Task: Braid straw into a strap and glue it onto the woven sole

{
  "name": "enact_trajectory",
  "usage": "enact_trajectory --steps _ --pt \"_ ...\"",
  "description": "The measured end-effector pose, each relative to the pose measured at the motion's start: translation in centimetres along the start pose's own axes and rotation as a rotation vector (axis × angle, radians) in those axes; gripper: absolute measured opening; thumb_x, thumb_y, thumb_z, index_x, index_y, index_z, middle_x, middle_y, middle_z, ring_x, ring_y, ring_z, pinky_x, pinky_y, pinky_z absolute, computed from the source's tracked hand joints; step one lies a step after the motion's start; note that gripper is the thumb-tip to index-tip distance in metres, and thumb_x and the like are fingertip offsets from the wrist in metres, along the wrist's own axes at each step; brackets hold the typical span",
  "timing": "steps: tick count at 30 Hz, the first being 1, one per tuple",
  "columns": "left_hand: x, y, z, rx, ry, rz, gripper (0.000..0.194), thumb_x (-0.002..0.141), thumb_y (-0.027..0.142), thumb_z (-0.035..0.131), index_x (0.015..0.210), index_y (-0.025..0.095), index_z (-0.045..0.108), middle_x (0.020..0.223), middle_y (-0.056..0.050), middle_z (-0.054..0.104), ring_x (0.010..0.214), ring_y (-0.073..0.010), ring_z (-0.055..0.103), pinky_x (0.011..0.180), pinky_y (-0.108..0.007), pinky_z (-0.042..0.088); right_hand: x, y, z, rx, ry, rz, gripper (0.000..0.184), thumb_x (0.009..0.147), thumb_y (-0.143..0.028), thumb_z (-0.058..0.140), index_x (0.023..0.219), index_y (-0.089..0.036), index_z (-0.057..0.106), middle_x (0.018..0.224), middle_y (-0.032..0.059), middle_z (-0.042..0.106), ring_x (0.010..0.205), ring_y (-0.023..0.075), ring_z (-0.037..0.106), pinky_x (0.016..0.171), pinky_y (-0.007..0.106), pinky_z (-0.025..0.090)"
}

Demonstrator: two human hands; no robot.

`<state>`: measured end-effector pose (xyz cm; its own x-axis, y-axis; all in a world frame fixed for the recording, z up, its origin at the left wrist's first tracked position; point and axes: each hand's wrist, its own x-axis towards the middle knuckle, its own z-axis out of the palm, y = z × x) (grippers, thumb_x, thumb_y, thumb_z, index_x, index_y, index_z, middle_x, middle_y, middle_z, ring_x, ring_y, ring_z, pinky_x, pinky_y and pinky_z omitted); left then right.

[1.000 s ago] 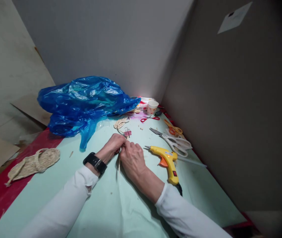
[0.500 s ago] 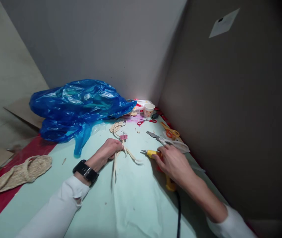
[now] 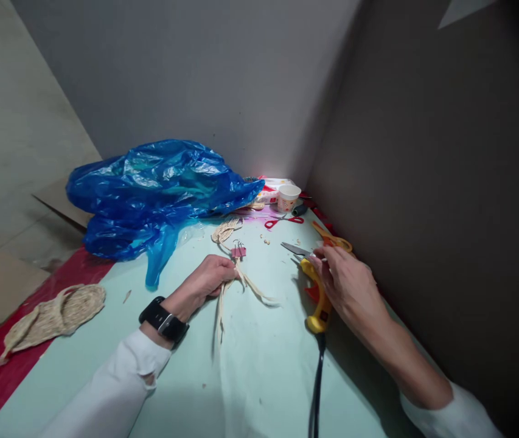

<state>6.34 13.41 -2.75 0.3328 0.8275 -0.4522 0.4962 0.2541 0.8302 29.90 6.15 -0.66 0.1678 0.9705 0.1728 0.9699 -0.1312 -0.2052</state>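
My left hand (image 3: 216, 272) is closed in a pinch on pale, straw-like strands (image 3: 259, 293), whose loose ends spread over the table. Just beyond the fingers, a pink binder clip (image 3: 238, 251) grips the same strands, which lead to a small braided piece (image 3: 227, 229). My right hand (image 3: 348, 283) is closed around the handle of a pair of scissors (image 3: 296, 249); the blades point left, and the hand hides most of the handle. Beside that hand is a yellow glue gun (image 3: 320, 313) with an orange-red trigger and a black cord. Its nozzle cannot be made out.
A crumpled blue plastic bag (image 3: 159, 182) fills the back left. A woven straw sole (image 3: 58, 319) lies at the left edge. Farther back are a paper cup (image 3: 288, 198), red-handled scissors (image 3: 283, 221) and orange-handled scissors (image 3: 334, 237). A dark wall (image 3: 446, 201) borders the right side.
My right hand has gone from the glue gun to the scissors and closed on their handle. The gun's nozzle no longer points left in view. My left hand keeps its pinch.
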Motion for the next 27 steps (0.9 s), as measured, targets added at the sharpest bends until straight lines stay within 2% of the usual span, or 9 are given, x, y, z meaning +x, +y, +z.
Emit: enact_trajectory --steps 3,6,9,13,19,22,27 --pt "-0.1 0.1 0.0 -0.010 -0.006 0.004 0.025 0.092 0.032 0.059 0.109 0.013 0.062 0.100 -0.006 0.066 0.080 -0.0155 0.065 0.068 -0.032 0.057 0.0 -3.9 -0.1 0.117 -0.054 -0.109 0.024 0.103 -0.021 0.040 0.120 -0.013 0.056 0.113 0.0099 0.061 0.099 0.0184 0.058 0.085 0.027 0.040" --pt "-0.2 0.1 0.0 -0.021 -0.003 0.015 0.025 0.093 0.032 0.059 0.108 0.013 0.062 0.099 -0.006 0.066 0.078 -0.0148 0.064 0.066 -0.031 0.056 0.5 -8.0 1.2 0.202 -0.215 -0.189 0.018 0.100 -0.022 0.047 0.099 -0.014 0.062 0.091 0.0059 0.065 0.080 0.0151 0.060 0.070 0.025 0.043" --pt "0.0 -0.1 0.0 -0.027 -0.002 0.026 0.026 0.093 0.033 0.058 0.110 0.013 0.062 0.101 -0.006 0.066 0.080 -0.0156 0.065 0.068 -0.032 0.057 1.1 -10.2 3.0 0.243 -0.324 -0.170 0.024 0.101 -0.030 0.049 0.091 -0.012 0.062 0.080 0.0025 0.061 0.070 0.0127 0.059 0.065 0.025 0.048" --pt "0.5 -0.5 0.0 -0.002 -0.006 0.029 0.026 0.093 0.033 0.058 0.111 0.013 0.061 0.102 -0.006 0.066 0.081 -0.0159 0.065 0.069 -0.033 0.057 1.4 -10.1 4.3 0.274 -0.355 -0.119 0.026 0.100 -0.036 0.053 0.102 -0.011 0.061 0.090 0.0035 0.063 0.078 0.0138 0.062 0.073 0.030 0.054" --pt "0.5 -0.6 0.1 0.121 0.019 0.038 0.028 0.093 0.033 0.058 0.112 0.014 0.061 0.105 -0.007 0.066 0.085 -0.0171 0.065 0.072 -0.035 0.057 1.2 -9.5 3.4 0.266 -0.368 -0.123 0.024 0.100 -0.033 0.054 0.106 -0.011 0.061 0.094 0.0044 0.063 0.082 0.0151 0.063 0.075 0.032 0.055" --pt "0.3 -0.3 0.5 0.210 0.063 0.064 0.029 0.093 0.033 0.059 0.114 0.014 0.061 0.109 -0.008 0.065 0.089 -0.0186 0.066 0.075 -0.037 0.057 1.1 -9.7 3.4 0.255 -0.360 -0.128 0.023 0.100 -0.031 0.054 0.110 -0.011 0.059 0.092 0.0040 0.062 0.080 0.0147 0.062 0.074 0.032 0.055" --pt "0.1 0.2 0.8 0.390 0.178 0.161 0.030 0.091 0.034 0.060 0.112 0.014 0.063 0.111 -0.007 0.065 0.093 -0.0213 0.065 0.078 -0.038 0.057 0.9 -9.7 4.5 0.256 -0.294 -0.107 0.025 0.101 -0.033 0.051 0.107 -0.011 0.060 0.089 0.0035 0.062 0.080 0.0154 0.063 0.078 0.034 0.053"
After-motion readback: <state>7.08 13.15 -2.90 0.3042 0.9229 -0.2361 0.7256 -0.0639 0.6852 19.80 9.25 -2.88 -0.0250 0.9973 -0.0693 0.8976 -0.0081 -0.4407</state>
